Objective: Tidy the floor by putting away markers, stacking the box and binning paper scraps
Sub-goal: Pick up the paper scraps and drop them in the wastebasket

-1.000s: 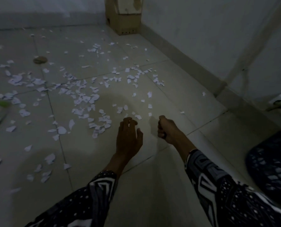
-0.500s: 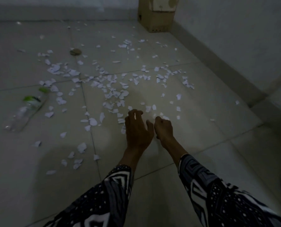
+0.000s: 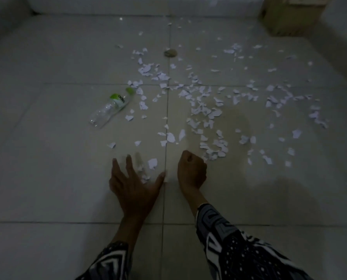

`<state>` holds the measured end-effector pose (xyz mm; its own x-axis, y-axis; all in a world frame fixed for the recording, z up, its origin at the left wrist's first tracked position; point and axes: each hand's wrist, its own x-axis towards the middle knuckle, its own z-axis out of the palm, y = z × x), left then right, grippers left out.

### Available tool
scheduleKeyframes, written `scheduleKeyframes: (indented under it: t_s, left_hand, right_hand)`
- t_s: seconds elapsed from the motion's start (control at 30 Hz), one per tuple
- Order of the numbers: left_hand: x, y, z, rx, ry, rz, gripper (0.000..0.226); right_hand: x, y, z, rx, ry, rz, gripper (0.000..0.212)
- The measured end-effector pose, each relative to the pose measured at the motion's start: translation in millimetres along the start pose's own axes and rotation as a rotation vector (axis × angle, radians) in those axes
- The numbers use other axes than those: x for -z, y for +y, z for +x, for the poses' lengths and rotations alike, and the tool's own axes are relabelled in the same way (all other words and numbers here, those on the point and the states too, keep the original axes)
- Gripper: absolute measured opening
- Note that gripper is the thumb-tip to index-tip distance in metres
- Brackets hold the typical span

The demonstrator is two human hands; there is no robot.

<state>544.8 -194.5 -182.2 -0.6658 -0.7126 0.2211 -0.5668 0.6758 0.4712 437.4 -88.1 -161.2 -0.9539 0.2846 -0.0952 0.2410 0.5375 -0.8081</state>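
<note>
You are working low over the tiled floor [image 3: 47, 158] in dim light, and by the look of it the job is sitting at an early stage. Your left hand [image 3: 135, 187] is reaching with fingers spread wide, hovering at a few scraps [image 3: 152, 163] lying just ahead of its fingertips; whether it is touching them is unclear, since that spot is blurring. Your right hand [image 3: 192, 170] is bunching into a fist just beside a cluster of paper; it is probably holding gathered bits, but nothing is showing between the fingers, so you cannot count on that. Most of the paper is lying scattered in a broad band ahead and to your right, reaching toward the cardboard box [image 3: 290, 17] standing at the far corner by the wall. No markers and no bin are showing anywhere in view. A clear plastic bottle [image 3: 113, 106] with a green label is lying on its side to the left of the scraps, and a small brownish round thing [image 3: 170, 53] is sitting farther back. Judging from this, nearly all the binning is remaining, and the box is looking unhandled.
</note>
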Motion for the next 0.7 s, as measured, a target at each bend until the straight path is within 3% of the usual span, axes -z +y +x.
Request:
scheduleKeyframes:
  t_s: [0.13, 0.23, 0.4, 0.6, 0.7]
  left_hand:
    - [4, -25, -10, 0.092, -0.031, 0.011, 0.128]
    - [1, -22, -7, 0.071, -0.074, 0.030, 0.132]
    - [-9, -20, -5, 0.014, -0.165, 0.029, 0.136]
    - [-28, 5, 15, -0.174, -0.243, 0.030, 0.138]
    - [-42, 22, 15, -0.254, -0.225, 0.012, 0.123]
  right_hand:
    - [-16, 10, -10, 0.183, 0.018, -0.088, 0.047]
    - [-17, 14, -8, 0.215, 0.032, -0.083, 0.048]
    - [-11, 20, -1, 0.130, 0.001, 0.015, 0.047]
    - [5, 21, 25, -0.064, -0.029, 0.294, 0.043]
    - [14, 26, 32, -0.139, -0.045, 0.345, 0.042]
